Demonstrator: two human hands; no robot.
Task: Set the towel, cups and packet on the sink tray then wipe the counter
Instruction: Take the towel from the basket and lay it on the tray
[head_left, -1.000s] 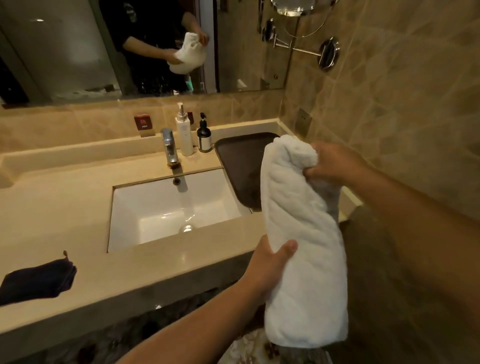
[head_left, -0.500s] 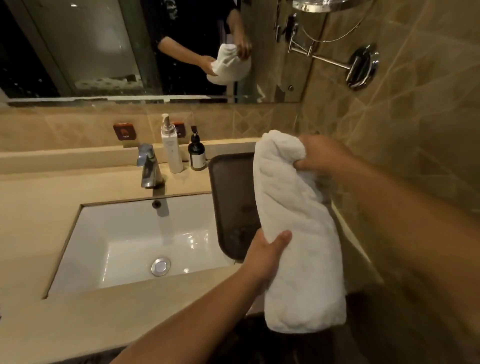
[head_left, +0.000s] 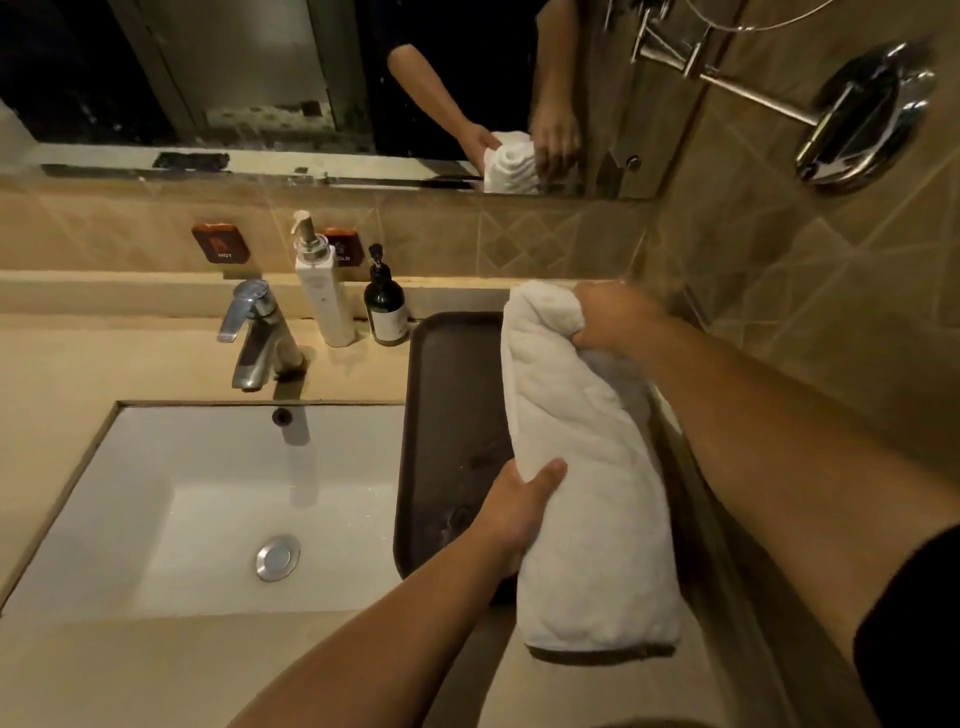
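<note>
Both hands grip rolled towel (head_left: 582, 467) over tray (head_left: 441, 415)

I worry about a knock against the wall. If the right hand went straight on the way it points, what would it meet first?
The right hand grips the far end of the towel and points toward the back ledge. That ledge, then the tiled backsplash, probably comes first; depth is unclear.

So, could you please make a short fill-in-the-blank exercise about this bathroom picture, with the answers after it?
1. Both hands hold a rolled white ____ above the dark tray.
2. The right hand grips the roll's ____ end.
3. The white pump bottle stands between the dark pump bottle and the ____.
4. The left hand holds the roll's ____ edge.

Answers: towel; far; faucet; left
</note>
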